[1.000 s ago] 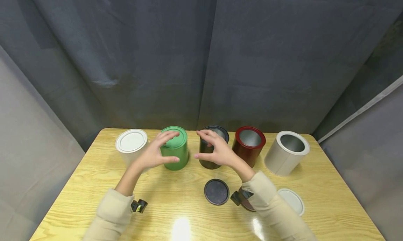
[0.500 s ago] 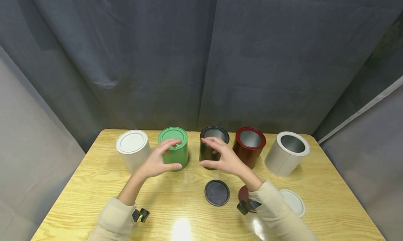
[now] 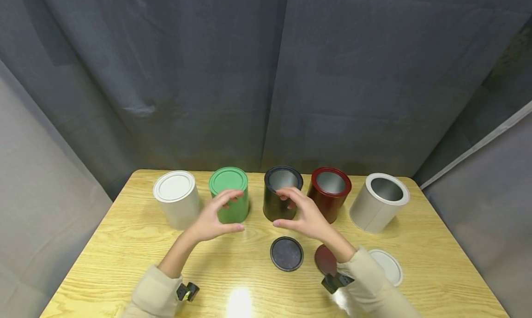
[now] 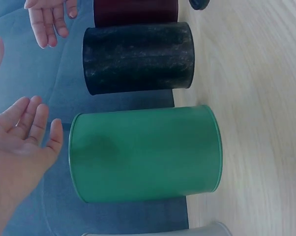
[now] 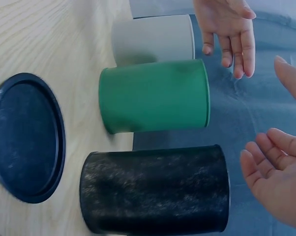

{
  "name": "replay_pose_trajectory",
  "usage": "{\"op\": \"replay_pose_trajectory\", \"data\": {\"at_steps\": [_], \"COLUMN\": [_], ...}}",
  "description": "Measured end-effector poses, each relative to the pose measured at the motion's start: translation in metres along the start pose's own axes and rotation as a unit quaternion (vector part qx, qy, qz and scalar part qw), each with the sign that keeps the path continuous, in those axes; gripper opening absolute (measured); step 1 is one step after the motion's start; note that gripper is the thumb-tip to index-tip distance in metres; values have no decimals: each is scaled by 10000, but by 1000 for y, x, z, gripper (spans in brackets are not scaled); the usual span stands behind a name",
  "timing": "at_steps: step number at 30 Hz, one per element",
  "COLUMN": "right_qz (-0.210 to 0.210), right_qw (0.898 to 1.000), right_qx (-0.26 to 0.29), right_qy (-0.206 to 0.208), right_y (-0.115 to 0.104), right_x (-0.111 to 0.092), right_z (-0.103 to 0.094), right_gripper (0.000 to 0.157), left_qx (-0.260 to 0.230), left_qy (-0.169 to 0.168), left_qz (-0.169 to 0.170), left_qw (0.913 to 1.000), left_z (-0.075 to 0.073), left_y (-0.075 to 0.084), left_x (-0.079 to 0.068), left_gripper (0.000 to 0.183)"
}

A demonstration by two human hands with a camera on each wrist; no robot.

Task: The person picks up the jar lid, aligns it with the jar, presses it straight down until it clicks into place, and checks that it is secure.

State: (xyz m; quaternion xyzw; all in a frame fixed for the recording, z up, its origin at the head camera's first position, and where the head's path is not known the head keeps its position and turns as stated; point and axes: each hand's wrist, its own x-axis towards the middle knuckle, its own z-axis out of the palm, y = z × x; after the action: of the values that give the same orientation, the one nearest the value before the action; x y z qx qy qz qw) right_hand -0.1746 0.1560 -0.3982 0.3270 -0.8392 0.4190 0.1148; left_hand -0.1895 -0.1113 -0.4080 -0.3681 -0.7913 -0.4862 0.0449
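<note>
My left hand [image 3: 209, 223] hovers in front of the green can [image 3: 237, 209], fingers and thumb spread in a loose curve around air. Its lid is on. Facing it, my right hand [image 3: 306, 216] holds nothing and is in the same shape, before the open black can [image 3: 274, 207]. In the left wrist view the left hand [image 4: 20, 152] is apart from the green can [image 4: 148, 155]. The right wrist view has a gap between the right hand [image 5: 281, 182] and the black can [image 5: 155, 189]. A black lid [image 3: 287, 254] lies flat on the table.
A lidded white can [image 3: 176, 207] stands at the row's left end. Right of the black can are an open dark red can [image 3: 326, 200] and an open off-white can [image 3: 371, 212]. A dark red lid [image 3: 325, 259] and white lid [image 3: 387, 267] lie on the wooden table [image 3: 432, 258].
Both hands have drawn back toward the person and a little to the right, keeping their curved shape. The cans and lids stay where they were; more of the dark red lid shows.
</note>
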Motion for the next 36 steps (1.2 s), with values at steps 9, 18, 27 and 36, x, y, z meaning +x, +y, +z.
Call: {"op": "replay_pose_trajectory", "data": {"at_steps": [9,18,27,36], "right_qz": [209,206,289,509], "right_qw": [9997,9997,9995,9985], "right_qx": [18,-30,-116,-213], "right_qy": [-120,-112,-51,-53], "right_y": [9,20,31,42], "right_x": [-15,-32,-48,-61], "right_z": [-1,1,5,6], "right_gripper": [65,62,63,62], "left_qx": [40,-44,-52,99], "left_qy": [-109,-258,-527,-824], "left_qz": [99,41,42,68], "left_qw": [9999,9996,9986,9965], "left_z": [9,21,32,44], "left_y": [-5,-11,-16,-21], "left_x": [-3,-6,-9,-11], "left_gripper": [69,71,72,71]}}
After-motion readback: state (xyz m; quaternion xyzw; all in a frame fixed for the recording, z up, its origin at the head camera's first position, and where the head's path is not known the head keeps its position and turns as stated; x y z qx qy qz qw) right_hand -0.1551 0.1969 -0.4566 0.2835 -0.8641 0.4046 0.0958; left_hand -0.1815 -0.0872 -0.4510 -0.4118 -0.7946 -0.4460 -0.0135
